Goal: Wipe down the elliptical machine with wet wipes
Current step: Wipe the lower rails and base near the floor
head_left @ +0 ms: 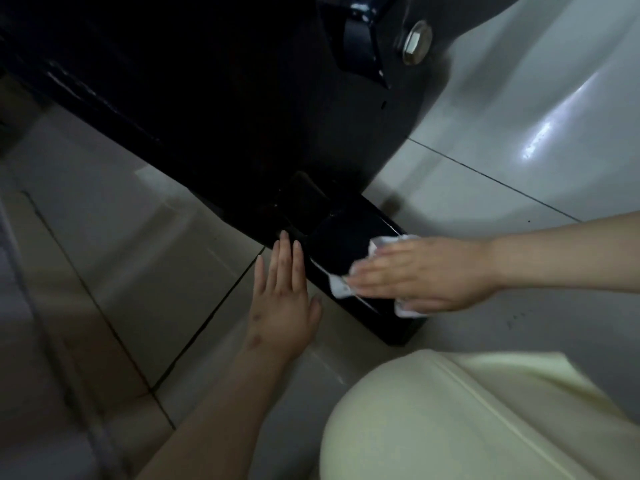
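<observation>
1 crumpled wipe (pixel 338 288) under flat right hand (pixel 415 276), glossy base (pixel 346 237).

I am looking down into a dim indoor exercise space, where a large glossy black exercise machine (pixel 207 98) is standing on glossy pale grey ceramic floor tiles (pixel 485 109) that are catching streaks of light. Between the tiles thin dark grout lines (pixel 207 320) are running, the machine's flat black base bar (pixel 346 233) is resting on the floor, and a round silver metal bolt head (pixel 417 41) is showing on its body. I am not seeing enough to tell a home room from a gym.
</observation>
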